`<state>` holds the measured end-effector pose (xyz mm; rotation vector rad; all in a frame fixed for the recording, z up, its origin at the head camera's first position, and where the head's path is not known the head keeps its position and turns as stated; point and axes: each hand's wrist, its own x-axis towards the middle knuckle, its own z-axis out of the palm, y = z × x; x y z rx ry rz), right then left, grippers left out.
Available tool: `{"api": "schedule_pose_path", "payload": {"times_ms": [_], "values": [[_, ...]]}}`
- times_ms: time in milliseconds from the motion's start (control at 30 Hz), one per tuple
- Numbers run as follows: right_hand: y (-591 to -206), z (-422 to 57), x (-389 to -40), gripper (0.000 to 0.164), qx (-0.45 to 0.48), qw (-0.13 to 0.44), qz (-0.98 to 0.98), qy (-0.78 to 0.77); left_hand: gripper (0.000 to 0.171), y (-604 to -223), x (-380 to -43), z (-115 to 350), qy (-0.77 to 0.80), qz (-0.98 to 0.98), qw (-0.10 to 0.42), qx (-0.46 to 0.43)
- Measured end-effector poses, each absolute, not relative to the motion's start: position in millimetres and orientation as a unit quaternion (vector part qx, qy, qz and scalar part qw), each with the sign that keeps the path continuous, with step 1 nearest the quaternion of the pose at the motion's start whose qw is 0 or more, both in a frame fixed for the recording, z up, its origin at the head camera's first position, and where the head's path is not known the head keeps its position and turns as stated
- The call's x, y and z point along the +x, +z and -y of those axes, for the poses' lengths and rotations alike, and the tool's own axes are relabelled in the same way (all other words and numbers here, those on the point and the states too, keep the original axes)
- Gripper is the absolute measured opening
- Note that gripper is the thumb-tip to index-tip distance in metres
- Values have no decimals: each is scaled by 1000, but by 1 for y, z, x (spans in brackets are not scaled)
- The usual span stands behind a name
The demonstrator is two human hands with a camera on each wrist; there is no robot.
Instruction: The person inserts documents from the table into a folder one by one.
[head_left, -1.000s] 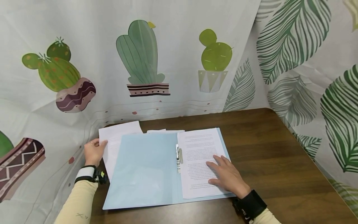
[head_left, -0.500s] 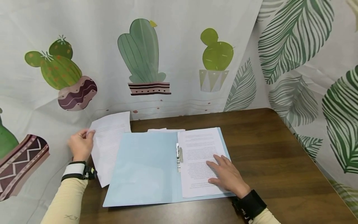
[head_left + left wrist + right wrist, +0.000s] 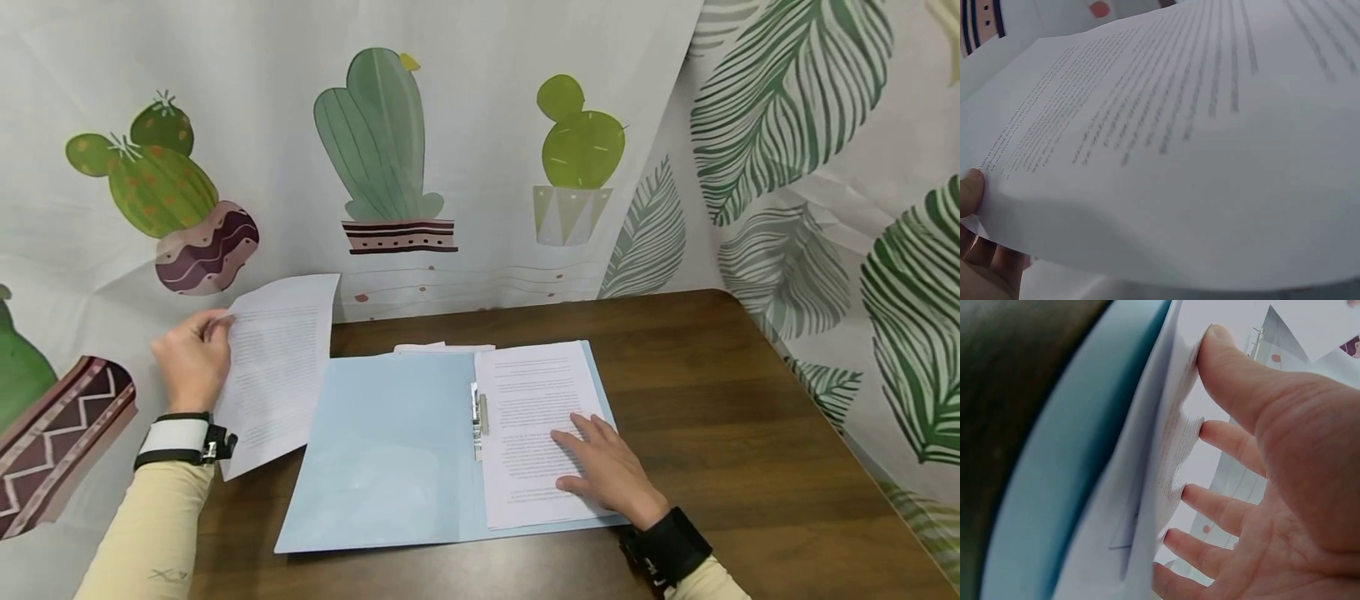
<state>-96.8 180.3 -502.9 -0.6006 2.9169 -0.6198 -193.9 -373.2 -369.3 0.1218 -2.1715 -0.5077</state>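
at the far left, the left hand [image 3: 193, 354] pinches a thin white sheet of printed paper [image 3: 281, 358] near its upper left, thumb on the printed face. the sheet is bowed and held at that side only, so a quick pull could crease or tear it there, and a loosened pinch could let it slide off. its right edge meets the left cover of the light-blue rectangular folder [image 3: 382, 450]; i cannot tell whether it touches or only overlaps in view. if it catches, the cover could be dragged askew.

behind the folder, some white papers [image 3: 442, 347] peek out; a shifted cover might push them out of line. at the spine sits a silvery metal clip [image 3: 478, 421]; whether it is fastened is unclear, and if not, the white stack of printed pages [image 3: 528, 392] could slip sideways. on that stack the right hand [image 3: 603, 467] rests with fingers spread, grasping nothing; uneven pressure might skew the top page over the dark brown wood-grain surface [image 3: 697, 400].
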Motion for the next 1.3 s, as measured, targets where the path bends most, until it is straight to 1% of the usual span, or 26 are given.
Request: {"api": "schedule_pose_path", "payload": {"times_ms": [500,733,867,967,1133,1300], "values": [[-501,-178,-95,68,-199,51,-956,-209,11,-320,-194,349,-180,837,515,-34],[-502,-180,-96,67,-212,33,-957,-196,10,-300,-195,333,-204,824,528,-30],[-502,-181,-97,67,-212,38,-956,-197,11,-292,-193,323,-241,813,530,-27],[-502,-181,-98,67,-211,41,-957,-194,13,-287,-191,313,-281,809,516,-9],[-502,-180,-99,68,-210,43,-958,-191,16,-287,-187,301,-372,812,448,19],[-502,-182,-99,68,-210,45,-956,-200,21,-300,-185,288,-423,818,389,26]]}}
